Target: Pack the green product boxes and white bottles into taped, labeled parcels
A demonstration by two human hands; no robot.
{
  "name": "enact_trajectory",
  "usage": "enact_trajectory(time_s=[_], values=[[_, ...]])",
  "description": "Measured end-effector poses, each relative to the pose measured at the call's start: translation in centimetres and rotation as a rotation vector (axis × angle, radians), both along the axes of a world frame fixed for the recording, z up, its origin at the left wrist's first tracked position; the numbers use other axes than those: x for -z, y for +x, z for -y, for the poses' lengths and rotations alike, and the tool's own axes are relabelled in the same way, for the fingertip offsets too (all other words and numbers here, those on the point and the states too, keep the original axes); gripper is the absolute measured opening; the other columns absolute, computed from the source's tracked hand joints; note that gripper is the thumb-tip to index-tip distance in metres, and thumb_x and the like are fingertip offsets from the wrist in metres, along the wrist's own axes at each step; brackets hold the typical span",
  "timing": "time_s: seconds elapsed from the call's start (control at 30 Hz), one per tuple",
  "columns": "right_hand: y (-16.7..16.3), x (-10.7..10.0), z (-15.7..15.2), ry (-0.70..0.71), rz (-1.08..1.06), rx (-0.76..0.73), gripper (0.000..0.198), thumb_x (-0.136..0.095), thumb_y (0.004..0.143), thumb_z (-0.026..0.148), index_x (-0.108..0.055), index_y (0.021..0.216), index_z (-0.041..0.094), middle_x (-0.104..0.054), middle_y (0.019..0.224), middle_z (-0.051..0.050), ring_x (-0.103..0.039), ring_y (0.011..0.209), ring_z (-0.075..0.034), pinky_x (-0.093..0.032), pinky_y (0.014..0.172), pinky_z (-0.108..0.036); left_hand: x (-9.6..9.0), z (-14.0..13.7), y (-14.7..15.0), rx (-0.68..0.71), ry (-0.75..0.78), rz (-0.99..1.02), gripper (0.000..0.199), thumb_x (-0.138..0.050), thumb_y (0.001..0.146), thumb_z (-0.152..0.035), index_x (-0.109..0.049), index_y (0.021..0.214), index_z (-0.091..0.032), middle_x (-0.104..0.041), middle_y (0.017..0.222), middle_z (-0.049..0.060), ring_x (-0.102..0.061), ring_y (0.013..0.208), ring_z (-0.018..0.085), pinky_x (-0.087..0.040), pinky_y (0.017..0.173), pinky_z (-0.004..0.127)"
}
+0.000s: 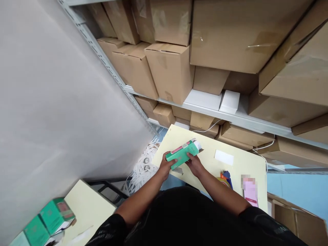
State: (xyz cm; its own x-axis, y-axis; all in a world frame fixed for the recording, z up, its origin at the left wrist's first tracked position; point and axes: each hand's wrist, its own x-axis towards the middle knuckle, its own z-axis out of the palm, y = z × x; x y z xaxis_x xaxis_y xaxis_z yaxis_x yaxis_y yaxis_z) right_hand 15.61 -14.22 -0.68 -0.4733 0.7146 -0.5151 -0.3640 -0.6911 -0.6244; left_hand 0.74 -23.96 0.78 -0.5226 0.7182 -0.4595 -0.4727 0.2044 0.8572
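Observation:
Over the pale yellow table [246, 164], both my hands hold a green box [183, 155] with a pinkish-red strip along its upper side. My left hand [166, 163] is closed around the box's left end, thumb on the front face. At the lower right side, my right hand [194, 163] grips it with the thumb on the green face. The box's right end stands open, with flaps out and something white showing inside. A grey-brown flap or scrap [178, 170] shows just below the box.
A white sheet [224, 157], a blue tape dispenser [227, 178] and a phone [250, 193] lie on the table's right side. Cardboard boxes [169, 68] fill the shelf behind. Shredded paper [143, 167] heaps at left; green boxes [55, 213] stand on a side table [88, 212].

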Motion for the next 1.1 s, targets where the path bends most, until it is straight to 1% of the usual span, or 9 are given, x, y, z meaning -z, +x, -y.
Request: enact_trajectory(time_s=[0.2, 0.33, 0.47, 0.57, 0.67, 0.8, 0.9, 1.0, 1.1], values=[[3.9, 1.0, -3.0, 0.064, 0.315, 0.135, 0.046, -0.072, 0.079, 0.057, -0.058, 0.114, 0.03, -0.071, 0.105, -0.002, -0.066, 0.091, -0.021, -0.057, 0.075, -0.034, -1.5, -1.5, -4.3, 0.311, -0.043, -0.298, 0.079, -0.087, 0.061, -0.033, -0.05, 0.129, -0.024, -0.064, 0.104, -0.001, -0.065, 0.093, 0.019, -0.055, 0.085, 0.033], [4.8, 2.5, -4.2, 0.041, 0.506, -0.108, 0.048, -0.055, 0.087, 0.067, -0.065, 0.106, 0.024, -0.071, 0.104, -0.007, -0.067, 0.092, -0.022, -0.055, 0.074, -0.033, -4.8, -4.5, -6.8, 0.711, -0.031, -0.779, 0.096, -0.084, 0.062, -0.026, -0.043, 0.149, -0.023, -0.064, 0.123, 0.006, -0.064, 0.108, 0.024, -0.053, 0.096, 0.037], [4.1, 4.5, -3.0, 0.005, 0.598, -0.259, 0.065, -0.033, 0.092, 0.073, -0.068, 0.11, 0.021, -0.072, 0.112, -0.012, -0.07, 0.1, -0.026, -0.057, 0.079, -0.039, -7.4, -8.1, -7.6, 1.081, 0.121, -1.216, 0.1, -0.08, 0.067, -0.021, -0.039, 0.158, -0.023, -0.061, 0.139, 0.012, -0.06, 0.124, 0.031, -0.047, 0.106, 0.04], [4.1, 5.3, -1.5, 0.139, 0.853, -0.182, 0.058, -0.046, 0.087, 0.067, -0.068, 0.113, 0.02, -0.071, 0.115, -0.014, -0.069, 0.105, -0.03, -0.056, 0.086, -0.044, -7.7, -10.5, -7.3, 1.404, 0.289, -1.401, 0.096, -0.073, 0.075, -0.016, -0.034, 0.162, -0.022, -0.067, 0.131, 0.012, -0.061, 0.122, 0.031, -0.044, 0.108, 0.042], [4.5, 5.0, 0.1, 0.282, 0.943, -0.09, 0.059, -0.063, 0.077, 0.045, -0.061, 0.132, 0.024, -0.062, 0.139, -0.011, -0.063, 0.118, -0.028, -0.051, 0.101, -0.043, -7.3, -12.4, -6.5, 1.616, 0.497, -1.506, 0.096, -0.066, 0.076, -0.008, -0.031, 0.164, -0.026, -0.069, 0.128, 0.011, -0.059, 0.125, 0.03, -0.038, 0.112, 0.044], [4.1, 3.1, 1.6, 0.547, 0.837, -0.189, 0.086, -0.066, 0.065, 0.026, -0.048, 0.149, 0.03, -0.047, 0.156, -0.007, -0.053, 0.133, -0.029, -0.047, 0.106, -0.045, -7.0, -13.6, -5.6, 1.674, 0.751, -1.555, 0.098, -0.062, 0.075, -0.001, -0.032, 0.162, -0.037, -0.067, 0.138, 0.006, -0.048, 0.141, 0.029, -0.025, 0.121, 0.051], [3.0, 1.6, 1.9, 0.554, 0.729, -0.205, 0.077, -0.066, 0.069, 0.027, -0.053, 0.144, 0.029, -0.055, 0.147, -0.007, -0.054, 0.13, -0.03, -0.05, 0.1, -0.045, -6.9, -12.8, -5.9, 1.572, 0.843, -1.613, 0.085, -0.065, 0.08, -0.007, -0.043, 0.157, -0.032, -0.051, 0.158, 0.008, -0.032, 0.154, 0.034, -0.018, 0.124, 0.058], [2.3, 0.4, 1.9, 0.571, 0.715, -0.165, 0.058, -0.065, 0.079, 0.036, -0.059, 0.136, 0.027, -0.062, 0.133, -0.007, -0.059, 0.119, -0.028, -0.052, 0.095, -0.042, -6.0, -10.4, -6.6, 1.347, 0.697, -1.652, 0.065, -0.065, 0.086, -0.017, -0.053, 0.15, -0.022, -0.044, 0.162, 0.015, -0.036, 0.149, 0.038, -0.028, 0.121, 0.059], [1.9, -1.1, 2.3, 0.628, 0.784, -0.179, 0.045, -0.066, 0.085, 0.047, -0.064, 0.125, 0.026, -0.065, 0.122, -0.006, -0.06, 0.112, -0.027, -0.051, 0.09, -0.04, -4.9, -8.0, -6.8, 1.151, 0.498, -1.544, 0.055, -0.06, 0.085, -0.009, -0.061, 0.139, -0.019, -0.05, 0.155, 0.018, -0.046, 0.139, 0.037, -0.04, 0.115, 0.056]])
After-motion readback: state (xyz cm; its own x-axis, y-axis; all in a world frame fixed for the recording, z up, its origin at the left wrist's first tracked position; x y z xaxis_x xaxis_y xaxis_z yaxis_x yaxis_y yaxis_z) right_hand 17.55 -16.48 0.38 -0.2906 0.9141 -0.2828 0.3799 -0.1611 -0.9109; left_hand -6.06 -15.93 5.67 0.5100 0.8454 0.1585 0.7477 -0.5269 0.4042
